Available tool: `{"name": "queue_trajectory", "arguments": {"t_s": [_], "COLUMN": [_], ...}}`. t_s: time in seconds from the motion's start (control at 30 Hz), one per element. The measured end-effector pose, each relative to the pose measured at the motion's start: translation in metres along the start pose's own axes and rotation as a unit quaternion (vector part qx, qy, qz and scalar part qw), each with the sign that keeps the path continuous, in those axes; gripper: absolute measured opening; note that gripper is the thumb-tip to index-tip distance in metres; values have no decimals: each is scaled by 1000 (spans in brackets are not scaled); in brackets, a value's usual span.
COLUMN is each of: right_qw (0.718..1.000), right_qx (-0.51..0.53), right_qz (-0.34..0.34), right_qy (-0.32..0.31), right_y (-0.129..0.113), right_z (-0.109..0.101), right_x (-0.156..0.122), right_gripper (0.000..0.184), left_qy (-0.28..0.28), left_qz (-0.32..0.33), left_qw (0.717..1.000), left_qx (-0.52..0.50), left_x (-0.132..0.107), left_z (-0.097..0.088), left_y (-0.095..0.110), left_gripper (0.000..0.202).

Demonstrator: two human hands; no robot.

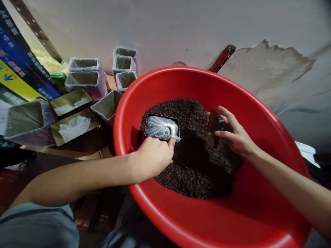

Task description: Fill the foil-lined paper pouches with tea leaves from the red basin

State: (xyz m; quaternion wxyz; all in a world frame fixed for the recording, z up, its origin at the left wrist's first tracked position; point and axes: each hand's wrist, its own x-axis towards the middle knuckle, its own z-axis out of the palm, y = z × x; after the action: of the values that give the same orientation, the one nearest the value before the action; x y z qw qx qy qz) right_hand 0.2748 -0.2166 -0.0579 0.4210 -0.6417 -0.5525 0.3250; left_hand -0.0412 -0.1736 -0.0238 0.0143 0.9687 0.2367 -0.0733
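Observation:
A rectangular tin sits in the left part of a red tub, on or beside dark loose material like tea leaves. A clear plastic bag lies folded across the tin's mouth. My left hand is at the tin's near side, index finger pressing the bag's fold and the other fingers curled in. Whether those fingers also touch the tin is hidden. Over the tub's right part, my right hand grips a small dark tin lid on edge between thumb and fingers.
Several bag-lined containers stand left of the tub, some against the wall. Among them are open tins with loose plastic inside. A printed box leans at far left. A reddish metal bar is behind the tub.

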Motion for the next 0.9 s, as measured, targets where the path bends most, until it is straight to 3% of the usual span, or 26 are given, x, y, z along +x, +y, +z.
{"name": "queue_trajectory", "arguments": {"t_s": [0.13,0.23,0.3,0.37,0.5,0.6,0.7,0.8,0.9], "right_qw": [977,936,911,894,864,831,793,768,778], "right_qx": [-154,-202,-225,-255,-320,-393,-449,-455,-438], "right_qz": [-147,-274,-320,-333,-345,-356,-386,-434,-437], "right_qy": [-7,-87,-132,-159,-177,-167,-146,-119,-112], "right_y": [-30,-53,-64,-70,-70,-64,-57,-50,-45], "right_z": [41,86,112,127,131,125,126,132,140], "right_x": [11,26,35,42,45,41,35,34,38], "right_gripper": [68,67,65,64,69,72,81,85,86], "left_qy": [-11,-46,-60,-38,-14,26,116,79,56], "left_qz": [20,31,34,46,70,-47,-128,-77,-70], "left_qw": [1000,998,998,998,997,996,981,987,989], "left_qx": [-2,-9,-1,14,-26,-65,-93,-119,-118], "left_x": [0,1,-4,-16,-53,-63,-45,-19,-6], "left_z": [-4,-5,-3,-2,-19,-34,-30,-13,-2], "left_y": [1,2,2,0,-17,-36,-52,-65,-74], "left_gripper": [79,71,61,54,39,32,54,66,71]}}
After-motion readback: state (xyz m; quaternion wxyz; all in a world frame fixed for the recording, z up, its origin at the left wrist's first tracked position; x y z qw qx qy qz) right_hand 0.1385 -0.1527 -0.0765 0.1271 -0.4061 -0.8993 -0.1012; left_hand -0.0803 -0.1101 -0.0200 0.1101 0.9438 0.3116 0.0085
